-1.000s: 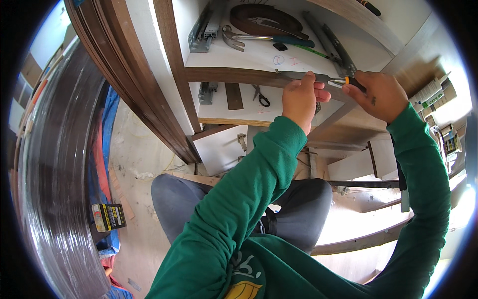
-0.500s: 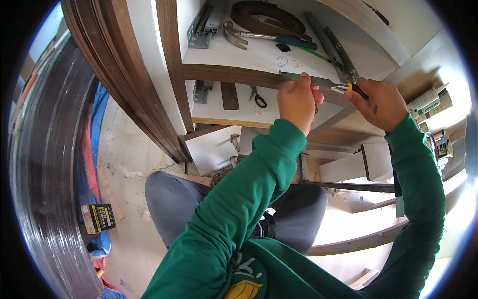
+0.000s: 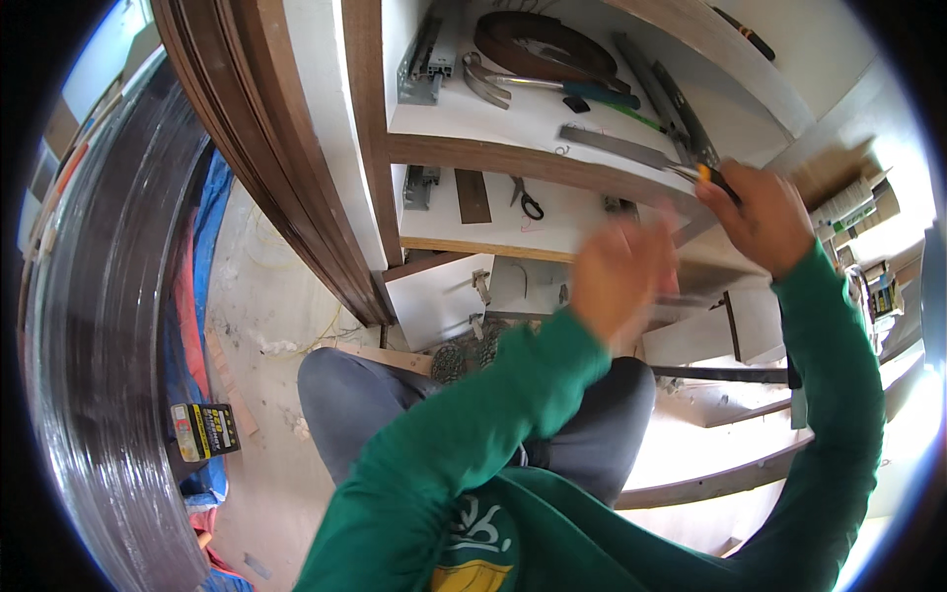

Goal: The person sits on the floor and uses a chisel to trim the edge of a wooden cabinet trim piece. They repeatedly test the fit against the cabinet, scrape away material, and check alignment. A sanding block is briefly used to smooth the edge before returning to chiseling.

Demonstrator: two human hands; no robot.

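— Grey metal first: what do you record of the file-like tool point(image 3: 617, 145)?

— From my remote post I record it in the right hand point(image 3: 760, 212), extending leftward out of that hand. The tip points to the person's left and slightly away from the body; the long axis runs nearly crosswise, handle end nearer the body.

— State of the right hand?

— Closed round the black handle point(image 3: 727, 187), just behind an orange collar point(image 3: 703, 176).

— And the left?

— The left hand point(image 3: 626, 276) is motion-blurred, left of the right hand and nearer the body. I find it apart from the tool; whether its fingers are curled or spread, I cannot tell.

— Contact with the woodwork?

— The blade shows just past the brown front edge point(image 3: 473, 156), left of the right hand. I cannot certify touching or clearance.

— Other items?

— Beyond the blade, leftward of the right hand, I note a claw hammer point(image 3: 582, 91), head to the left, before a brown coiled strip point(image 3: 493, 39). Metal rails point(image 3: 691, 118) lie just beyond the right hand. Scissors point(image 3: 531, 204) lie left of the left hand and farther out, on the lower shelf point(image 3: 582, 217).
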